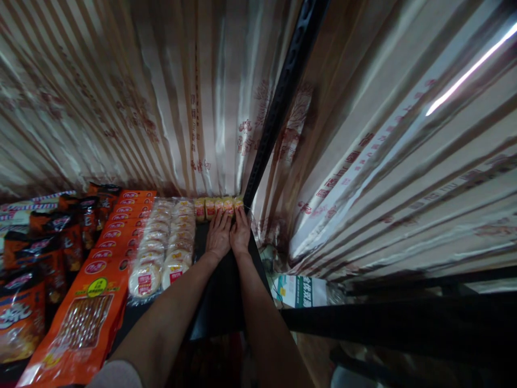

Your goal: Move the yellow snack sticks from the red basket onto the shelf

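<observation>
Both my arms reach deep onto a dark shelf [220,307]. My left hand [218,235] lies flat, fingers stretched toward a row of small yellow snack packs [218,205] standing at the back of the shelf. My right hand [240,231] lies beside it, thumbs nearly touching, fingertips against the rightmost packs. Fingers of both hands are extended and hold nothing; they press or touch the packs' fronts.
Two rows of round white rice-cracker packs [163,245] run left of my hands, then a row of orange snack bags [109,253] and dark spicy snack bags [48,253]. A black shelf post [278,108] rises at the right. Striped shiny sheeting covers the walls. A carton [301,291] sits below.
</observation>
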Demonstrator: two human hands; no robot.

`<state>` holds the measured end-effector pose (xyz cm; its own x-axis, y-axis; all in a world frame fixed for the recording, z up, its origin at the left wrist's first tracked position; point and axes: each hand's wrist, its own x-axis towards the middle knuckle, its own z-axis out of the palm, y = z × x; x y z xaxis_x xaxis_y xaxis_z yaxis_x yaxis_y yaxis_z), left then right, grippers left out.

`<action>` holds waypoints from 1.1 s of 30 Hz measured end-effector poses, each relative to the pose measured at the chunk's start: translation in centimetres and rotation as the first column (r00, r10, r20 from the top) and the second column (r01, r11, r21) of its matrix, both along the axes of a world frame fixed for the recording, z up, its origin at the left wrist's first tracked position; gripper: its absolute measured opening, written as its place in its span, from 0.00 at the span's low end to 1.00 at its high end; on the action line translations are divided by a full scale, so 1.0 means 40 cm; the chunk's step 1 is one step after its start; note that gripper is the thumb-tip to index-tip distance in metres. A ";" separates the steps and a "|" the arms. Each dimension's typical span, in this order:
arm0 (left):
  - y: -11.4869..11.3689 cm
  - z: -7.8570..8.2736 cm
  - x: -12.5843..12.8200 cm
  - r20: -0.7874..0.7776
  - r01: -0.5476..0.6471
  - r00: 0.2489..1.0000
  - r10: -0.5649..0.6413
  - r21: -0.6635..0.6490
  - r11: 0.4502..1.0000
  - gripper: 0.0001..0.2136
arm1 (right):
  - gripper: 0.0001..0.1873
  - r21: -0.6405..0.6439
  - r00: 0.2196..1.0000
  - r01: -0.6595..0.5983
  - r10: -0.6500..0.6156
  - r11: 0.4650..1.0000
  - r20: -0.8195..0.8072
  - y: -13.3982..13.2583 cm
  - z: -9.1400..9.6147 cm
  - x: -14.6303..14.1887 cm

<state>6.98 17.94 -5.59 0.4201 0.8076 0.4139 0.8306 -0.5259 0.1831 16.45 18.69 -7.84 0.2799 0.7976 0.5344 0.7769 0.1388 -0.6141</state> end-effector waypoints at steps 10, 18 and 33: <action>0.000 -0.004 0.000 0.173 -0.374 0.910 0.376 -0.045 0.926 0.27 | 0.34 -0.049 0.998 0.007 -0.004 0.999 0.068 -0.002 -0.006 -0.005; -0.009 0.020 -0.007 0.162 -0.496 0.846 0.507 -0.109 0.862 0.23 | 0.32 -0.043 0.996 0.023 -0.020 0.999 0.084 -0.003 -0.002 -0.007; -0.004 0.020 -0.010 0.119 -0.475 0.863 0.492 -0.142 0.868 0.15 | 0.33 -0.044 0.998 0.025 -0.022 0.999 0.061 -0.003 -0.001 -0.010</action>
